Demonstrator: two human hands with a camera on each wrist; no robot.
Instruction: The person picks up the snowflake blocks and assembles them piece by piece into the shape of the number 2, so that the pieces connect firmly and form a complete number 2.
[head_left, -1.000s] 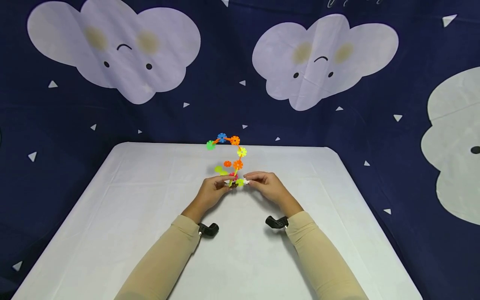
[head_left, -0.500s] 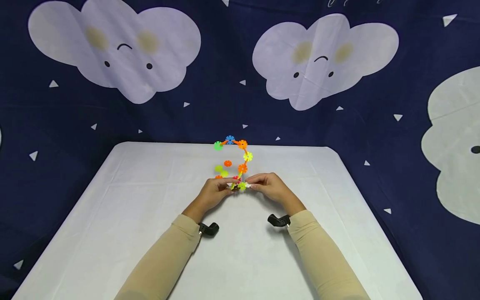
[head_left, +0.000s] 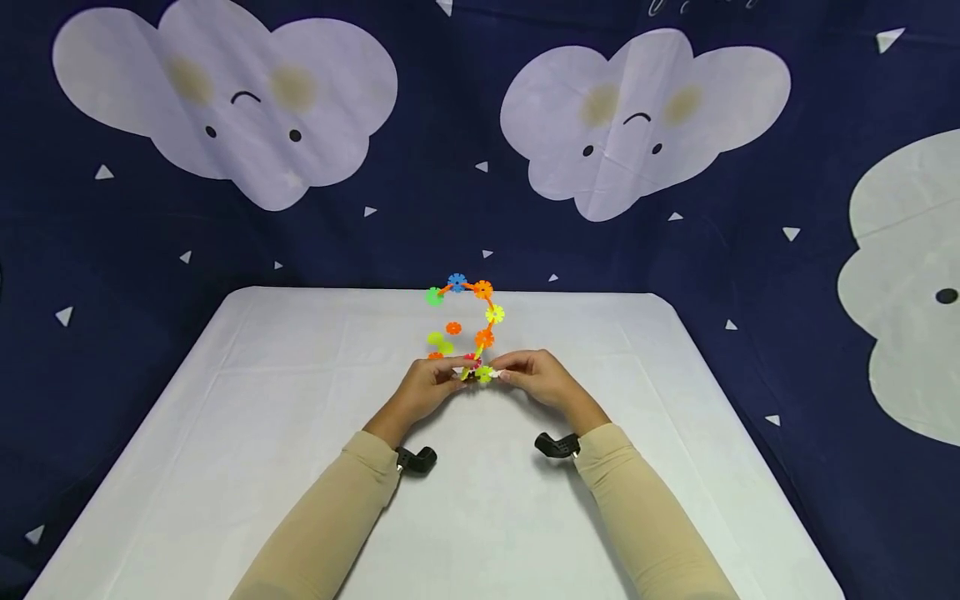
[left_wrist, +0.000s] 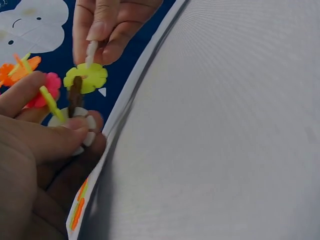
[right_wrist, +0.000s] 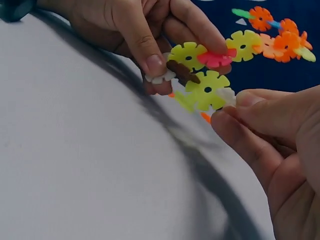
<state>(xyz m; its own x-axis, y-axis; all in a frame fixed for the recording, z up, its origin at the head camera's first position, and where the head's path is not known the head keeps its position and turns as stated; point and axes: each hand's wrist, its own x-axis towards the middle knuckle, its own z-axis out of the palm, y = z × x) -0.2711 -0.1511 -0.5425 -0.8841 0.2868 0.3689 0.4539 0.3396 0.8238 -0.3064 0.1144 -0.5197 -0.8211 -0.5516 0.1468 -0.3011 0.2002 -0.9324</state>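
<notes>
A chain of slotted plastic snowflake discs arches up from between both hands; its far part runs through an orange disc [head_left: 484,339] and a blue disc [head_left: 457,282] to a green disc [head_left: 434,297]. My left hand [head_left: 423,392] pinches a white disc [right_wrist: 161,79] at the near part, beside a brown disc [right_wrist: 183,73] and a pink disc [right_wrist: 216,59]. A yellow disc [right_wrist: 209,90] is slotted onto the brown one. Between thumb and fingertips, my right hand [head_left: 546,383] pinches another white disc [right_wrist: 228,96], its edge right at the yellow disc's rim.
Beyond the left hand, loose discs lie on the white table [head_left: 300,375]: an orange one [head_left: 453,328], yellow-green ones [head_left: 446,347] and another orange one [head_left: 435,357]. A dark blue cloth with clouds [head_left: 645,125] hangs behind. Black wrist cameras [head_left: 416,461] sit at both cuffs.
The chain has swung to the right and slightly toward me, mostly in the first half second. The right hand has shifted slightly right and nearer. Both hands keep their pinch.
</notes>
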